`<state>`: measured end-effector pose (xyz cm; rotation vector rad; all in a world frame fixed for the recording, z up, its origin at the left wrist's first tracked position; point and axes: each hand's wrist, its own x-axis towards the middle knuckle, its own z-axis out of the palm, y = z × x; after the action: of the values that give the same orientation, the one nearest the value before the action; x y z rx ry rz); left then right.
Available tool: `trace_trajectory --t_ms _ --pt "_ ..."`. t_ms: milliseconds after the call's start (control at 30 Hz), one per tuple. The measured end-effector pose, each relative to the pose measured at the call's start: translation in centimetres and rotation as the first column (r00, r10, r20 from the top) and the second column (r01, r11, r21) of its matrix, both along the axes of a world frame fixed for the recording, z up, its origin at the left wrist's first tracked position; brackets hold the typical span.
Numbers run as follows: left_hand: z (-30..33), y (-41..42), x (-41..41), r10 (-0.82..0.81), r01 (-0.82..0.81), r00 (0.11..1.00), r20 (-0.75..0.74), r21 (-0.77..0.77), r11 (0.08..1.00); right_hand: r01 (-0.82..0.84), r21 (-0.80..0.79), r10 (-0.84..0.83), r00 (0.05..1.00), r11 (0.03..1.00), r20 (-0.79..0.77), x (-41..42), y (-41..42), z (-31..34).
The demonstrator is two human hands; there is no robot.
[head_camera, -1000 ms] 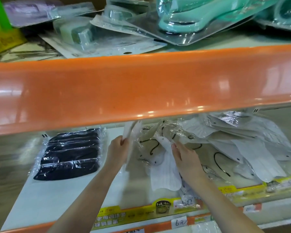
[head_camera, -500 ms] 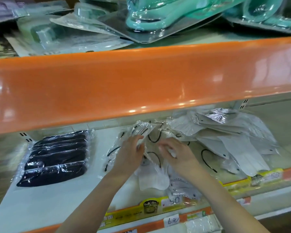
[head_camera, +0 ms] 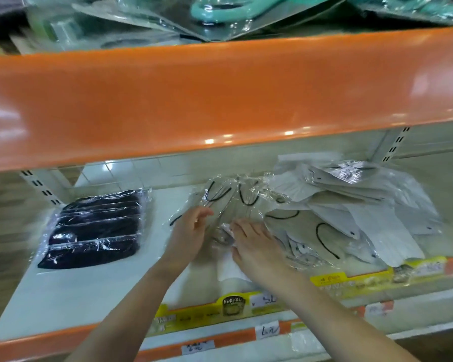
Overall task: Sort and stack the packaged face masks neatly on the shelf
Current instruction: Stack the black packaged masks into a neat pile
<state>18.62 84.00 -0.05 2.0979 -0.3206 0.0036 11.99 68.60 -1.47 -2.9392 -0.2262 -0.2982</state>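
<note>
Packaged white face masks (head_camera: 332,205) with black ear loops lie in a loose, overlapping heap on the right half of the lower shelf (head_camera: 71,291), each in a clear plastic sleeve. A second group, the clear-wrapped masks (head_camera: 228,197) at the centre of the shelf, lies just left of the heap and partly over its edge. Left hand (head_camera: 191,231): fingers gently curved and spread, fingertips pressed onto the left side of the central wrapped masks; whether the thumb pinches the plastic cannot be told. Right hand (head_camera: 254,244): palm down, fingers nearly straight and together, resting flat on the plastic of the same central packets, fingertips close to those of the left hand. Both forearms reach in from the lower edge of the view. A stack of black face masks (head_camera: 94,228), also in clear wrap, lies squared on the left part of the same shelf, well apart from the white ones. Yellow price labels (head_camera: 230,305) run along the shelf's front lip. An orange shelf edge (head_camera: 220,95) crosses the view above the hands; on that upper shelf lie blister packs holding mint-green items (head_camera: 220,9), blurred.
</note>
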Motion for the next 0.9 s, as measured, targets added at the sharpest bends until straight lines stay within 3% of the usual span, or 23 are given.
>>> trace_trajectory --t_ms 167,333,433,500,700,833,900 --pt "-2.6 0.3 -1.2 -0.272 0.182 0.945 0.18 0.402 0.897 0.046 -0.081 -0.054 0.993 0.996 -0.109 1.9 0.0 0.4" --pt "-3.0 -0.5 -2.0 -0.268 0.056 0.904 0.334 0.528 0.847 0.103 -0.109 -0.115 0.987 0.989 -0.115 3.0 0.2 1.2" --pt "-2.5 -0.7 -1.4 -0.274 0.122 0.949 0.157 0.619 0.776 0.086 -0.031 -0.089 0.991 0.996 -0.097 2.8 0.7 2.0" --pt "-2.2 -0.7 -0.8 -0.277 0.134 0.954 0.115 0.665 0.735 0.094 0.025 -0.092 0.993 0.995 -0.076 2.5 0.8 2.8" --pt "-1.9 -1.2 -0.2 -0.24 0.084 0.953 0.185 0.599 0.796 0.157 0.093 -0.149 0.985 0.983 -0.092 2.4 0.6 3.1" --pt "-1.6 -1.0 0.4 -0.248 0.173 0.957 0.147 0.397 0.901 0.185 0.174 -0.169 0.98 0.967 -0.104 2.2 -0.2 2.7" --pt "-0.7 -0.7 0.5 -0.273 0.234 0.948 0.165 0.222 0.946 0.15 0.309 -0.14 0.989 0.939 -0.052 2.1 -0.7 2.6"
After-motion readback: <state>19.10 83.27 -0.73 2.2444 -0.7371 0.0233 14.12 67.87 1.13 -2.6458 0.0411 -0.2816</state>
